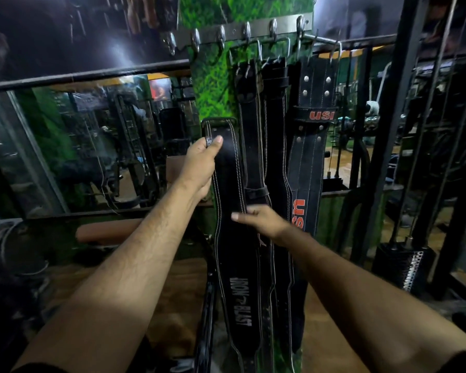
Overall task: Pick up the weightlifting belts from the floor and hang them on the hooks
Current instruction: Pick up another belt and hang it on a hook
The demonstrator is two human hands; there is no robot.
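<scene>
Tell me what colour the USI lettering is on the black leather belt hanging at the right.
Red-orange, on the black USI belt; clearest in the head view.

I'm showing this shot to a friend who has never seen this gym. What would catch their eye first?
Two bare arms reach up the middle: the left hand grips the top of a black belt printed IRON BLAST, and the right hand touches it lower down. Just right, more black belts hang from a metal hook rail on a bright green wall, one with red USI lettering.
</scene>
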